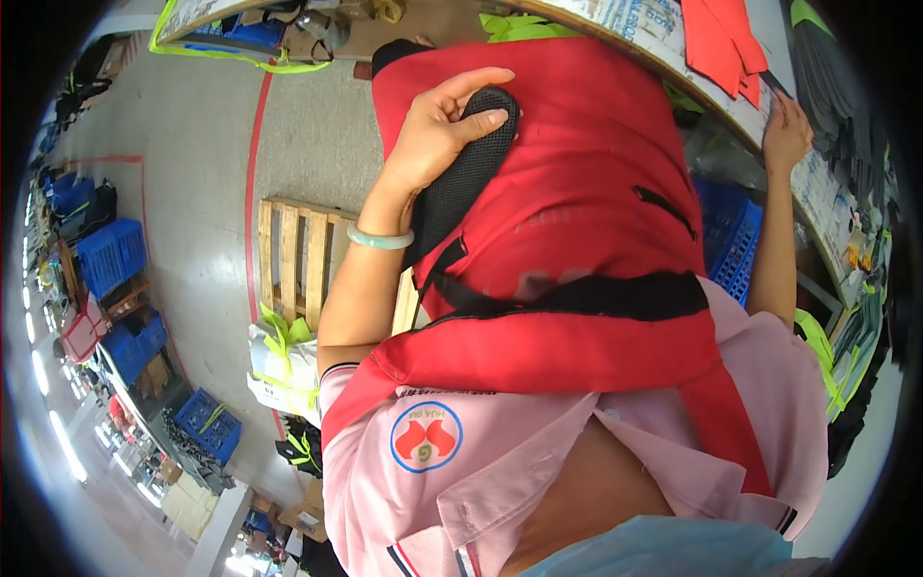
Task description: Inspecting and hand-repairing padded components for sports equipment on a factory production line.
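Note:
My left hand [447, 125] is closed on a long black mesh strap [466, 183], which looks padded. The thumb lies across its rounded top end, and the strap runs down along my wrist in front of the red apron [577, 163]. Over at the table's edge on the right, my right hand [788, 135] has its fingers around a narrow dark strip [775, 84]; its exact kind is too small to tell. That strip touches the red fabric pieces [721, 43] lying on the table [654, 29].
Dark grey strips [832, 87] are heaped at the far right. A blue crate [726, 231] stands below the table. To my left are a wooden pallet [298, 260], a white bag [284, 370] with yellow-green strips, and more blue crates [111, 255] farther off.

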Motion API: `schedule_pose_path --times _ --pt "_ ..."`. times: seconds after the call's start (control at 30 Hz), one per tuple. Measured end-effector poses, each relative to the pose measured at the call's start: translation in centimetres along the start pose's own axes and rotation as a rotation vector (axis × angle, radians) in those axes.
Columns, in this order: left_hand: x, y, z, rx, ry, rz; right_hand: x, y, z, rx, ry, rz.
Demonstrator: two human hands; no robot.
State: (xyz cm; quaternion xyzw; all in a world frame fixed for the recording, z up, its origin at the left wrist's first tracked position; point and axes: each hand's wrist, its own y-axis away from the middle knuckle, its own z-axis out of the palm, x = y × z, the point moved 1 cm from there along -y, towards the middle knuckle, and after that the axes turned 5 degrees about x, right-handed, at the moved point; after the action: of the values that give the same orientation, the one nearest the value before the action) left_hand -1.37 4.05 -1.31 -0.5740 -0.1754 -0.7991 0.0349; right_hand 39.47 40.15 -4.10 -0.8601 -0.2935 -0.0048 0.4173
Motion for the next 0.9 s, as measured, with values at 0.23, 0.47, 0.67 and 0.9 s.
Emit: schedule_pose_path --times 0.23,0.47,0.67,0.9 --pt "1.0 -3.7 2.7 0.138 -0.16 0.168 -22.7 -5.6 -8.9 -0.74 -1.572 0.442" --pt "0.5 1.1 -1.6 -0.145 -0.559 -0.146 -27.0 -11.9 -9.1 -0.961 -1.524 0.415" --pt "-0.6 8.9 -7.6 0.082 -0.276 -0.407 -19.3 -22.1 -5.2 -0.547 -1.575 0.505" --pt "7.0 4.2 -8.3 0.341 0.149 0.116 -25.1 -25.6 -6.9 -0.218 -1.911 0.616"
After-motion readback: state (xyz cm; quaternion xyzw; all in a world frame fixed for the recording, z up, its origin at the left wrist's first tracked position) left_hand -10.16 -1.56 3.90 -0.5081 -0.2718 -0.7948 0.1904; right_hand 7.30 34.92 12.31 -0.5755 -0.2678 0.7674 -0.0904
